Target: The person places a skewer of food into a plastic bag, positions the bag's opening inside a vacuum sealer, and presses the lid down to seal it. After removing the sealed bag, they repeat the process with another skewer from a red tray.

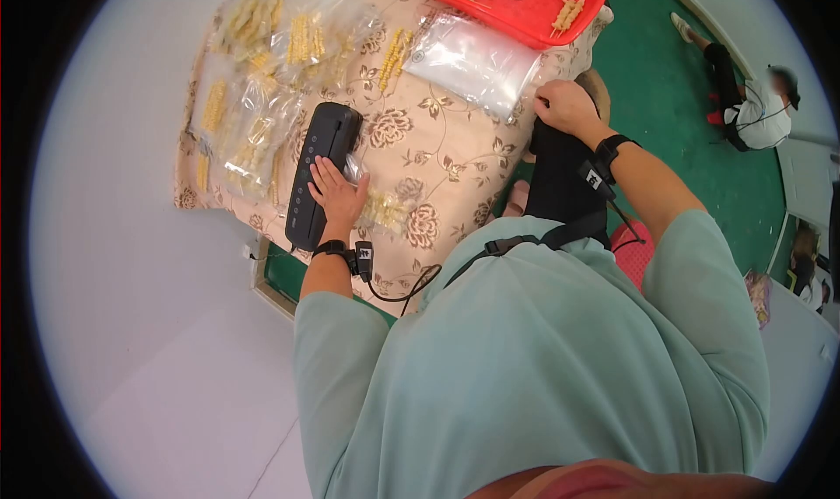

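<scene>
My left hand [339, 190] lies with its fingers spread on the lid of a black sealing machine [325, 134]. From the machine's right side sticks out a clear plastic bag [383, 212] with pale skewered food in it, partly under my hand. My right hand [569, 107] rests on my knee by the table edge, fingers curled, and whether anything is inside them is hidden. Beside it lies a stack of clear, flat bags [472, 59]. Two yellow skewers [395, 59] lie on the cloth left of the stack.
A red tray [525, 13] with skewers stands at the table's far edge. Filled bags [254, 144] are piled beyond the machine on the flowered tablecloth [437, 153]. A seated person [759, 114] is at the right, with another at the far right edge.
</scene>
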A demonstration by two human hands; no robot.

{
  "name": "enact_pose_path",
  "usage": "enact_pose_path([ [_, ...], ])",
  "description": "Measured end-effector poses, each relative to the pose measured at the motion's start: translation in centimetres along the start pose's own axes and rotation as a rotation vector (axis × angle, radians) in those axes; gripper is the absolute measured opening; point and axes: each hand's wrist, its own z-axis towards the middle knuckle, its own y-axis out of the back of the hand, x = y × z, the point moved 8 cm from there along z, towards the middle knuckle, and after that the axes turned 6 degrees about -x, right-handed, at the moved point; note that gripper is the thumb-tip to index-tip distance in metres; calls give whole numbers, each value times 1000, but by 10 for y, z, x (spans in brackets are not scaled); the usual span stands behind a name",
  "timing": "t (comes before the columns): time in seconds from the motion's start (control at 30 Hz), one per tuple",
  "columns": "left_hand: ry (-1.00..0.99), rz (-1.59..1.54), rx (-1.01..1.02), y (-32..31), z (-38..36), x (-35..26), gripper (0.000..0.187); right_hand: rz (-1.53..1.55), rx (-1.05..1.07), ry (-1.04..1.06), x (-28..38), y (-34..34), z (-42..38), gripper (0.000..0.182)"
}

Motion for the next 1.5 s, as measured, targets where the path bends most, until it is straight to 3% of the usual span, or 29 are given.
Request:
enact_pose_path([
  [0.77,11,55,3,0,2,-1,101,99,-315,-63,-48,32,-50,19],
  [1.5,-1,72,6,0,0,-2,98,105,-294,-63,-43,34,-49,22],
])
